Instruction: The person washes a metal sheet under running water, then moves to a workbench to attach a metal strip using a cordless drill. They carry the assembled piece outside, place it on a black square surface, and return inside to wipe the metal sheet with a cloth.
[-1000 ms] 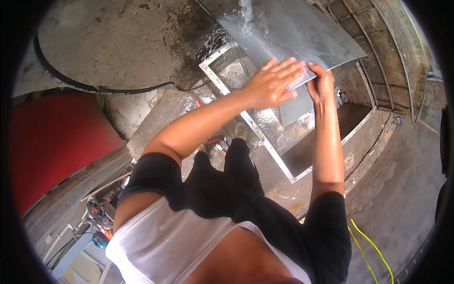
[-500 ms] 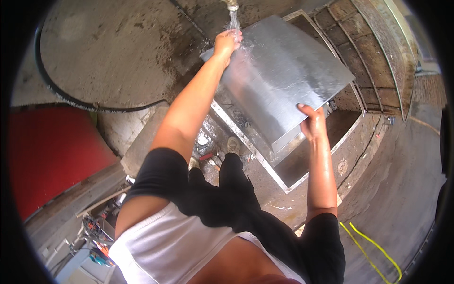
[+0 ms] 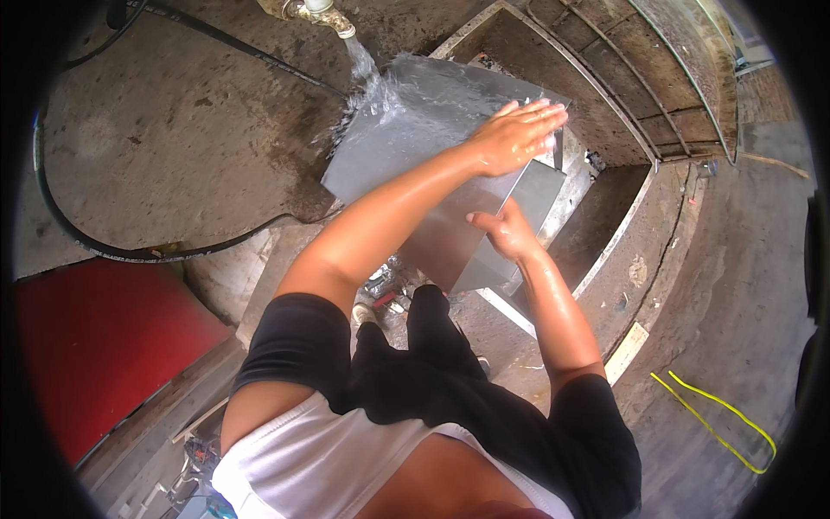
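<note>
A wet grey metal sheet (image 3: pixel 432 112) lies tilted in front of me, with water splashing over its far left part. My left hand (image 3: pixel 519 138) lies flat on its upper face near the right corner, fingers stretched out. Along the sheet's right edge my right hand (image 3: pixel 508 232) grips it, thumb on top and the other fingers hidden beneath. Water pours from a tap (image 3: pixel 333 19) onto the sheet. A second grey plate (image 3: pixel 546 192) shows partly from under the sheet, next to my right hand.
Below the sheet is a metal-framed trough (image 3: pixel 629 203), with a rusty barred rack (image 3: pixel 657 78) beyond it. A black hose (image 3: pixel 112 251) curves across the concrete at left, above a red panel (image 3: pixel 112 346). A yellow strap (image 3: pixel 726 415) lies at lower right.
My left hand has left the water stream and moved right across the sheet, now lying flat. The sheet has shifted left and turned, my right hand still holding its edge.
</note>
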Available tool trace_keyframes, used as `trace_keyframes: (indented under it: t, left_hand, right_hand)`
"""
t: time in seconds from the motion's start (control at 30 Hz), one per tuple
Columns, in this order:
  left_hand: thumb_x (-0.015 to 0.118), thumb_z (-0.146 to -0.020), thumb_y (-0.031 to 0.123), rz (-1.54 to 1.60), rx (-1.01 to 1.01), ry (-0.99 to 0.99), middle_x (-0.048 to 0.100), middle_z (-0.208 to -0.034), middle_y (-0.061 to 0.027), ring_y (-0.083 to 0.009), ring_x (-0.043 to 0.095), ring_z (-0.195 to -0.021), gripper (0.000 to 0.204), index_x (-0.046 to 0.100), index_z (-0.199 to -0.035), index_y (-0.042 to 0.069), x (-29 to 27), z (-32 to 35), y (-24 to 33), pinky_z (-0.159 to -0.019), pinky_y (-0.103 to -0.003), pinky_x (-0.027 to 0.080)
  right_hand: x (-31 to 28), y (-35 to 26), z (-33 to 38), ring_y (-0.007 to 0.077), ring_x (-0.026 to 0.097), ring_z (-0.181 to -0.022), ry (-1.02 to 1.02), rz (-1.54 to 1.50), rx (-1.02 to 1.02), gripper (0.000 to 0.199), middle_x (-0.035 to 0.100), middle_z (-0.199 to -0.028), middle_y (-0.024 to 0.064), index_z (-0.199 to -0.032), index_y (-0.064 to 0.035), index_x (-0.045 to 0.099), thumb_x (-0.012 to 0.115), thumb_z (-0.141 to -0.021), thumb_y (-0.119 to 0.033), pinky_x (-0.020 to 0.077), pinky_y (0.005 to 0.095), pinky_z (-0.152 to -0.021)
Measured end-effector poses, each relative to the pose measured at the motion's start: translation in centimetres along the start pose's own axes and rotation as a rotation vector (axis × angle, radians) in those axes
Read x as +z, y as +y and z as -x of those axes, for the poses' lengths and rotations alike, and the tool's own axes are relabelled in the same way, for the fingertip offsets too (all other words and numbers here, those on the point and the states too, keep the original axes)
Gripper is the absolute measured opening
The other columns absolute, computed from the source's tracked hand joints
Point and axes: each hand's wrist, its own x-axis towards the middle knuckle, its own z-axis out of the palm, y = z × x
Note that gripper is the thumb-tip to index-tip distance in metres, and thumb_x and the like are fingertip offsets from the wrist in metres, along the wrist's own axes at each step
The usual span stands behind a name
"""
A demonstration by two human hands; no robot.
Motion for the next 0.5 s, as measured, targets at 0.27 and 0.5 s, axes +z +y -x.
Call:
trace_keyframes:
  t: [0.27, 0.5]
  left_hand:
    - [0.020, -0.091, 0.046, -0.174, -0.654, 0.027, 0.014, -0.145, -0.0044, -0.0212, 0.012, -0.134, 0.056, 0.021, -0.138, 0.016, -4.9, 4.4, -11.2, -0.106, -0.046, 0.011]
    - [0.035, -0.092, 0.029, 0.718, -1.144, 0.624, 0.058, -0.106, -0.0120, -0.0250, 0.058, -0.089, 0.035, 0.045, -0.115, 0.003, -7.2, 10.8, -15.3, -0.078, -0.033, 0.046]
  right_hand:
    - [0.7, -1.6, 1.4, 0.0164, 0.052, -0.096, -0.033, 0.187, -0.048, 0.041, 0.056, -0.105, 0.0078, -0.112, 0.0014, 0.049, 0.059, -0.073, -0.003, 0.0412, 0.0299, -0.083]
    - [-2.9, 0.5, 1.9, 0.0178, 0.050, -0.099, 0.071, -0.108, -0.059, 0.048, 0.055, -0.105, 0.0068, -0.114, 0.0018, 0.046, 0.058, -0.068, 0.001, 0.0369, 0.0315, -0.086]
